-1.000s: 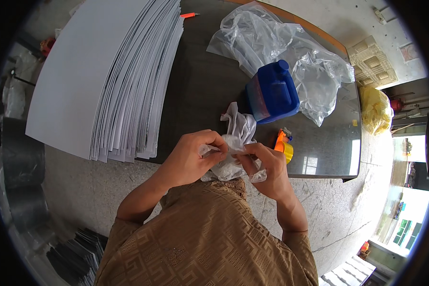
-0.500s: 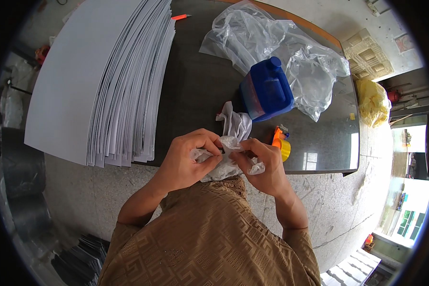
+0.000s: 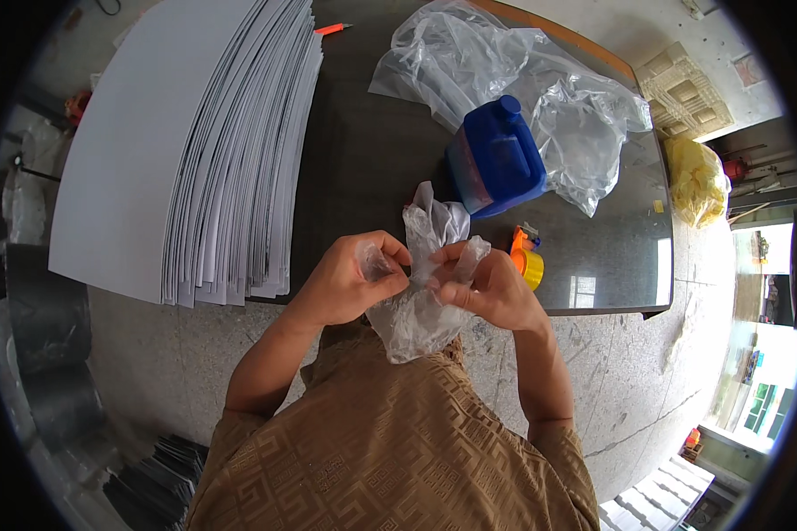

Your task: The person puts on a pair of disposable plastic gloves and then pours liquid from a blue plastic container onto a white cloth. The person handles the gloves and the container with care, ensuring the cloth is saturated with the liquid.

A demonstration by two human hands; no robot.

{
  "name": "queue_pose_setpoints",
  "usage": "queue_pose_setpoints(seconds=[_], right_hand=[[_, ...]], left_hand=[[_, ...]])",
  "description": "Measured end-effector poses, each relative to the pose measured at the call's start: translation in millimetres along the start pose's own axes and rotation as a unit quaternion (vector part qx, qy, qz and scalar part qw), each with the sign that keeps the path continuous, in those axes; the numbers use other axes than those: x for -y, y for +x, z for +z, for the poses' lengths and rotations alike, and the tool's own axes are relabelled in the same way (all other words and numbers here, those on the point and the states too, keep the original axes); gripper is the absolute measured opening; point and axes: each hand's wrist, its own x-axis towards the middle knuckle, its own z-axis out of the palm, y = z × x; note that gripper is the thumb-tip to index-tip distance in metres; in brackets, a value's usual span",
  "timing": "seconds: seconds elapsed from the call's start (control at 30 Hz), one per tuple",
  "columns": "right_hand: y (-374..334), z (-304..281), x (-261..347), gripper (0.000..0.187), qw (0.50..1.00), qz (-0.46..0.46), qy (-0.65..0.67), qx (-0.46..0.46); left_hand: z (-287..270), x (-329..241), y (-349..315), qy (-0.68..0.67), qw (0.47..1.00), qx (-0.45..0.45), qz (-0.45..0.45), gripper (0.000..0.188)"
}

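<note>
A crumpled clear plastic bag hangs between my hands in front of my chest, at the table's near edge. My left hand is closed on its left side, with a loose bit of film poking out by the thumb. On the other side my right hand pinches the film between thumb and fingers, and a flap stands up over the fingers. Just beyond the bag lies a pale grey cloth, partly covered by the film. Behind that stands a blue plastic jug with a blue cap.
A tall stack of white sheets fills the left of the dark table. An orange tape dispenser with yellow tape lies right of my right hand. Large clear plastic sheeting spreads behind the jug. An orange cutter lies at the back.
The plastic bag has opened out and hangs lower toward my chest. My right hand has shifted slightly right and turned, with more film showing between the hands.
</note>
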Motion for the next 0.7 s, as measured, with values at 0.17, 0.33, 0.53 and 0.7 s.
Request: queue_pose_setpoints(seconds=[0.17, 0.33, 0.53, 0.7], right_hand=[[-3, -4, -24, 0.038, 0.986, 0.069, -0.149, 0.020], [-3, -7, -45, 0.037, 0.993, 0.107, -0.050, 0.006], [-7, -10, -49, 0.035, 0.993, 0.119, -0.020, -0.005], [-6, -14, -54, 0.035, 0.993, 0.121, -0.016, -0.006]], left_hand=[[-6, 31, 12, -0.112, 0.992, 0.061, -0.023, 0.028], [-9, 51, 22, -0.266, 0.957, 0.092, -0.075, 0.061], [-4, 44, 21, -0.242, 0.967, 0.061, -0.052, 0.041], [2, 39, 21, -0.160, 0.986, 0.028, -0.026, 0.048]])
